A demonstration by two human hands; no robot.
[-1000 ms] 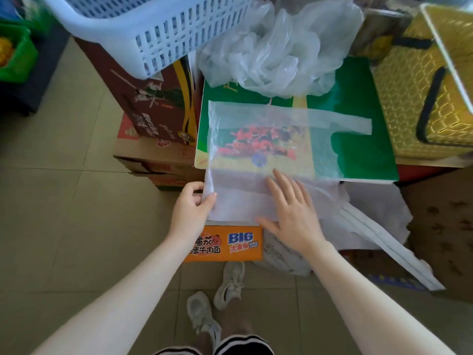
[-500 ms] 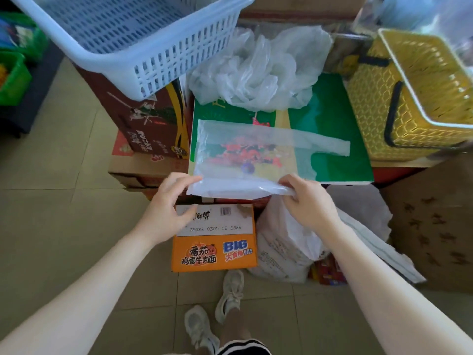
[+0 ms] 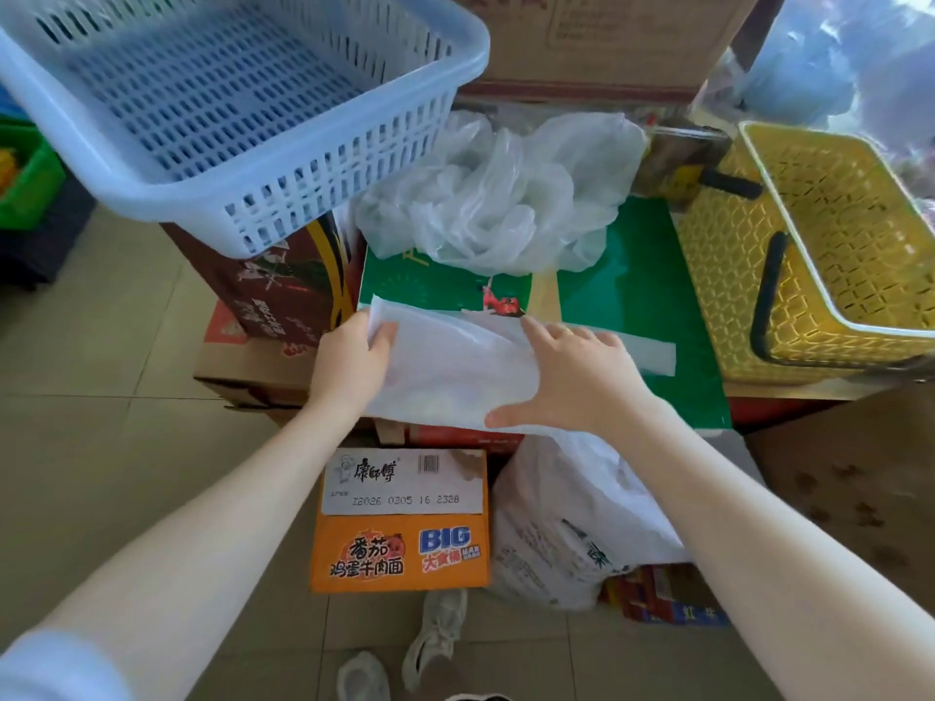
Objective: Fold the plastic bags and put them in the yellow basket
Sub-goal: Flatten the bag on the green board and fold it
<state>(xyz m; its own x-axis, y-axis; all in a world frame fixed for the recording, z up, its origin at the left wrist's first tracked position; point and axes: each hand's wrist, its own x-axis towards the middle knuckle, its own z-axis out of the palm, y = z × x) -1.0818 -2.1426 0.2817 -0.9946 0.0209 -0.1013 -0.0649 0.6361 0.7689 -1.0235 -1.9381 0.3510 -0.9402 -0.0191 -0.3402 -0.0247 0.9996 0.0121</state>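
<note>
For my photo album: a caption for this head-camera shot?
Left hand pinches the plastic bag; right hand presses it flat.

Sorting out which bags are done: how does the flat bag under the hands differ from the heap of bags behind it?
The flat translucent plastic bag lies smoothed and folded over on the green board; the crumpled heap of clear plastic bags is bunched and puffed up. The flat one is under hands; the heap is untouched. Both are thin, pale plastic on that board.
</note>
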